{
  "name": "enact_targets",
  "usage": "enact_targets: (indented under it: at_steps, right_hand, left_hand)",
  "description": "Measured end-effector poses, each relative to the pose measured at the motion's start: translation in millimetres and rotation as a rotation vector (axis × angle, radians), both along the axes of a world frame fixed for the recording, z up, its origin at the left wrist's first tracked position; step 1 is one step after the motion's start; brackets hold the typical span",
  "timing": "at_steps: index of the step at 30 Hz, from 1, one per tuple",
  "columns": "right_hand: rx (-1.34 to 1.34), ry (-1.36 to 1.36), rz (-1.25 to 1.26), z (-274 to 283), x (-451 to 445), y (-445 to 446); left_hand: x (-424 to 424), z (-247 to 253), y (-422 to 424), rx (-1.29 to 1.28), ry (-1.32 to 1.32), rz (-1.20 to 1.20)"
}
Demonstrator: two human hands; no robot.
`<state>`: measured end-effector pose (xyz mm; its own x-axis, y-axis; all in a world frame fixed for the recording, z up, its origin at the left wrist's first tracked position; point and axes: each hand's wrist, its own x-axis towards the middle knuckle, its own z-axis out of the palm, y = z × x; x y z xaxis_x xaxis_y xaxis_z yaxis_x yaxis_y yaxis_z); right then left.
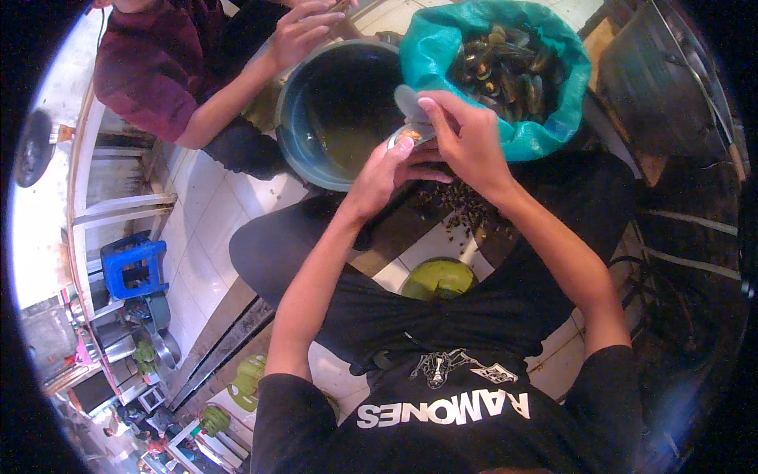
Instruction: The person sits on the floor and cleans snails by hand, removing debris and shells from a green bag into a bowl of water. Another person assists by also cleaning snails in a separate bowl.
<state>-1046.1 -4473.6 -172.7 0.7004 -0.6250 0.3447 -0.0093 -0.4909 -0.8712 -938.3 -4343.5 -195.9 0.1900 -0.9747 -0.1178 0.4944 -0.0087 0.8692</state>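
Note:
My left hand (379, 175) holds an opened mussel (410, 136), its orange meat showing in the pale shell beside my thumb. Pinched between the thumb and fingers of my right hand (468, 139) is a grey oval shell half (407, 102), just above that mussel. Whether the two shell parts are still joined cannot be made out. Both hands are close together near the rim of a blue-grey basin (287, 127) with murky liquid inside. Just beyond my right hand stands a teal woven sack (432, 38) with its edge rolled down, full of dark mussels (503, 65).
Dark scraps (465, 207) litter the floor between my legs, near a green stool (441, 277). Across the basin, another person's hand (302, 35) reaches in from a maroon sleeve (148, 77). A large dark pot (663, 89) stands right; a blue plastic stool (133, 269) lies left.

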Motion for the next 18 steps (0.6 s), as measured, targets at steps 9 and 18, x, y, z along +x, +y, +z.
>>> enact_targets:
  at_steps: [9,18]
  right_hand:
    - [-0.380,-0.078,0.256,1,-5,-14]
    - [-0.591,-0.059,0.269,0,-5,-16]
  left_hand:
    - [12,-9,-2,0.142,-0.023,0.173]
    - [11,-1,-2,0.254,-0.195,0.200]
